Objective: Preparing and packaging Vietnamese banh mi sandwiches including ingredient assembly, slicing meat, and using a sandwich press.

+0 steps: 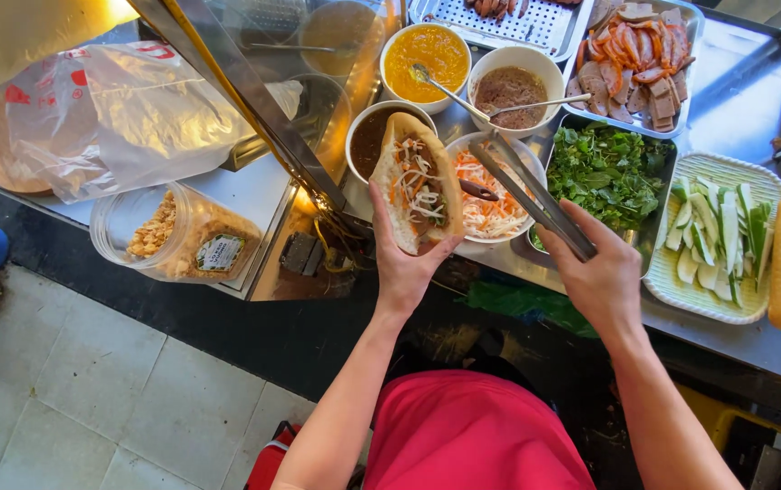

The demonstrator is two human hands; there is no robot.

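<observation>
Split baguette (416,181), cradled open-side up in the left hand (401,268) for filling, while the right hand (601,277) grips metal tongs (528,192) over pickled carrot (492,204).

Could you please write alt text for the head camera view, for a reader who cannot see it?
The left hand holds an open filled baguette while the right hand holds metal tongs over a bowl of shredded carrot, with herbs and sliced cucumber alongside.

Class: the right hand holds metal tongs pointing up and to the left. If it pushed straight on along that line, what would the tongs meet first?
Probably the bowl of shredded carrot: the tongs in the right hand already lie over it, tips near its far rim. Height above it is unclear.
</observation>
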